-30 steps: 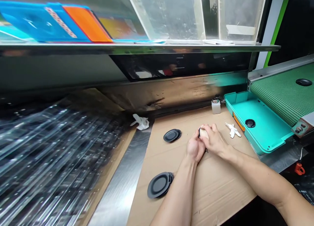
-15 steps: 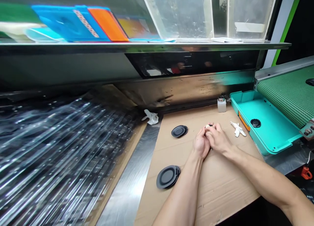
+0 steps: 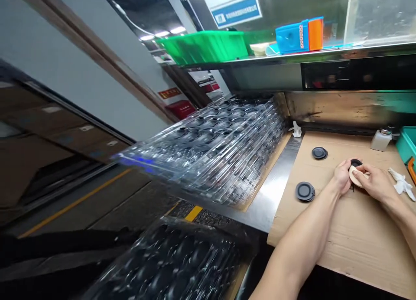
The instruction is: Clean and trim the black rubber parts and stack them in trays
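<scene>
My left hand [image 3: 342, 176] is closed on a small black round part [image 3: 356, 162], mostly covered by the fingers and a pad. A cream-coloured round pad [image 3: 355, 178] is pinched in my right hand [image 3: 375, 182], pressed against or just in front of the black part. Both hands meet above the cardboard sheet [image 3: 354, 235]. On that sheet, left of my hands, lie two small groups of flat black discs: one farther back [image 3: 319, 153], one nearer [image 3: 304, 191].
Stacked clear plastic trays [image 3: 234, 148] stand left of the cardboard, with more trays [image 3: 169, 265] lower down. A white bottle [image 3: 381, 140], a crumpled white glove-like piece [image 3: 402, 184] and a teal bin [image 3: 407, 139] are at right. Overhead, a shelf holds a green bin [image 3: 208, 47].
The view has swung left, bringing the tray stack and floor into sight. My hands stay together, and the cream pad and black part now show more plainly between them.
</scene>
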`<state>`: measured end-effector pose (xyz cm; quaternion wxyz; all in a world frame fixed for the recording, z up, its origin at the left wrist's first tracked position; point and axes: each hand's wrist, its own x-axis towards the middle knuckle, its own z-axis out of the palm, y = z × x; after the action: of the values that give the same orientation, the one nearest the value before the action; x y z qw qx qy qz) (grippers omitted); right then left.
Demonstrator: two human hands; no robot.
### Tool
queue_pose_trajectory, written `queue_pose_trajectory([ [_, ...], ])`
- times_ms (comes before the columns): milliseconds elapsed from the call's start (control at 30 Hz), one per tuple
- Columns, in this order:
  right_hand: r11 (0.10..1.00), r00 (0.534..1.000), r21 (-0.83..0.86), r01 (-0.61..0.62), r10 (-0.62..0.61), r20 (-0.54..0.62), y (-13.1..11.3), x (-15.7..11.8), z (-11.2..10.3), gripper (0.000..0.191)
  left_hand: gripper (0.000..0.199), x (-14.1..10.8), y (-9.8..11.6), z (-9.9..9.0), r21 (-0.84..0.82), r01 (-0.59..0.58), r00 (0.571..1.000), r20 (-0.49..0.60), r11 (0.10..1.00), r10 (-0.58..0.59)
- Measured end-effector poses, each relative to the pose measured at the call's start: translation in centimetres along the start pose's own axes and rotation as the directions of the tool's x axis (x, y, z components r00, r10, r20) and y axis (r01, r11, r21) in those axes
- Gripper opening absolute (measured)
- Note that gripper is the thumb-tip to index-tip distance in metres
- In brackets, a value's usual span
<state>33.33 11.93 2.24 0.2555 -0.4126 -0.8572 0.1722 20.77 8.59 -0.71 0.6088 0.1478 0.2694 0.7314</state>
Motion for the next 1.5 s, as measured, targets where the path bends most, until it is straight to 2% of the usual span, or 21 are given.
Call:
queue_pose_trajectory([
  [33,1.0,1.0,-0.021,-0.014,0.014,0.013,0.1,-0.1,-0.3,0.034,0.022,-0.1,0.0,0.0,0.017,0.013,1.0,0.006,1.0,-0.013],
  [100,0.997,0.998,-0.065,-0.038,0.035,-0.053,0.2,-0.2,-0.6,0.036,0.021,-0.2,-0.1,0.1,0.051,0.035,0.999,0.005,0.998,-0.035],
  [167,0.997,0.992,-0.081,-0.015,0.005,-0.13,0.1,-0.1,-0.6,0.036,0.02,-0.3,-0.1,0.2,0.061,0.037,0.999,-0.006,0.997,-0.036],
  [200,0.997,0.991,-0.076,0.005,-0.015,-0.131,0.1,0.0,-0.6,0.035,0.02,-0.3,0.0,0.2,0.056,0.025,1.0,-0.007,0.998,-0.025],
  [333,0.999,0.999,-0.025,0.027,-0.026,0.024,0.3,0.4,-0.7,0.031,0.02,-0.2,0.1,0.1,0.049,0.036,0.999,0.017,0.998,-0.037],
  [400,1.0,1.0,-0.029,-0.001,0.001,-0.028,0.3,0.3,-0.7,0.031,0.02,-0.3,0.2,0.1,0.071,0.066,0.998,-0.006,0.995,-0.066],
  [467,0.999,0.99,-0.044,0.004,-0.01,-0.137,-0.1,0.0,-0.3,0.031,0.019,-0.5,0.3,0.0,0.086,0.077,0.997,-0.036,0.993,-0.074],
  [533,0.996,0.99,-0.03,0.079,-0.082,-0.116,-0.5,-0.1,0.2,0.027,0.019,-0.6,0.6,-0.1,0.084,0.082,0.996,-0.047,0.993,-0.078],
  [600,0.999,0.985,-0.044,0.02,-0.027,-0.17,-0.5,0.2,0.4,0.025,0.02,-0.7,1.2,-0.2,0.076,0.098,0.994,-0.052,0.992,-0.095],
  [700,0.99,0.951,-0.061,-0.128,0.105,-0.29,0.2,0.6,0.0,0.028,0.027,-0.8,2.4,-0.4,0.065,0.141,0.988,-0.07,0.988,-0.137],
  [800,0.984,0.971,-0.096,-0.149,0.128,-0.201,0.3,0.3,-0.8,0.028,0.032,-1.0,3.6,-0.5,0.008,0.205,0.977,-0.068,0.979,-0.204],
  [867,0.967,0.986,-0.22,-0.126,0.098,-0.137,-0.1,-0.2,-1.4,0.032,0.036,-1.2,4.2,-0.5,-0.067,0.254,0.965,-0.041,0.965,-0.257],
  [933,0.904,0.979,-0.393,-0.168,0.107,-0.172,-0.5,-0.6,-2.2,0.036,0.045,-1.4,4.7,-0.4,-0.145,0.301,0.951,-0.028,0.942,-0.308],
  [1000,0.807,0.956,-0.519,-0.283,0.193,-0.222,-0.5,-0.9,-3.0,0.035,0.051,-1.6,5.0,-0.2,-0.206,0.336,0.936,-0.039,0.919,-0.351],
  [1100,0.728,0.914,-0.568,-0.383,0.388,-0.119,0.4,-1.1,-3.9,0.031,0.046,-1.8,5.5,0.2,-0.254,0.347,0.927,-0.055,0.903,-0.372],
  [1167,0.746,0.895,-0.544,-0.384,0.445,-0.02,1.1,-0.9,-4.1,0.03,0.041,-1.9,5.9,0.5,-0.265,0.329,0.932,-0.067,0.907,-0.357],
  [1200,0.772,0.901,-0.516,-0.371,0.433,0.001,1.3,-0.8,-4.1,0.03,0.039,-2.0,6.0,0.6,-0.265,0.322,0.933,-0.074,0.909,-0.352],
  [1333,0.921,0.97,-0.305,-0.241,0.234,-0.059,0.7,-0.2,-3.8,0.03,0.039,-2.2,6.3,0.7,-0.255,0.394,0.905,-0.058,0.883,-0.421],
  [1400,0.97,0.983,-0.169,-0.172,0.157,-0.097,-0.2,-0.2,-3.6,0.027,0.047,-2.2,6.3,0.7,-0.246,0.462,0.872,-0.048,0.852,-0.487],
  [1500,0.998,0.991,-0.018,-0.065,0.062,-0.116,-1.6,-0.3,-3.1,0.023,0.058,-2.4,6.0,0.9,-0.218,0.521,0.835,-0.069,0.825,-0.545],
])
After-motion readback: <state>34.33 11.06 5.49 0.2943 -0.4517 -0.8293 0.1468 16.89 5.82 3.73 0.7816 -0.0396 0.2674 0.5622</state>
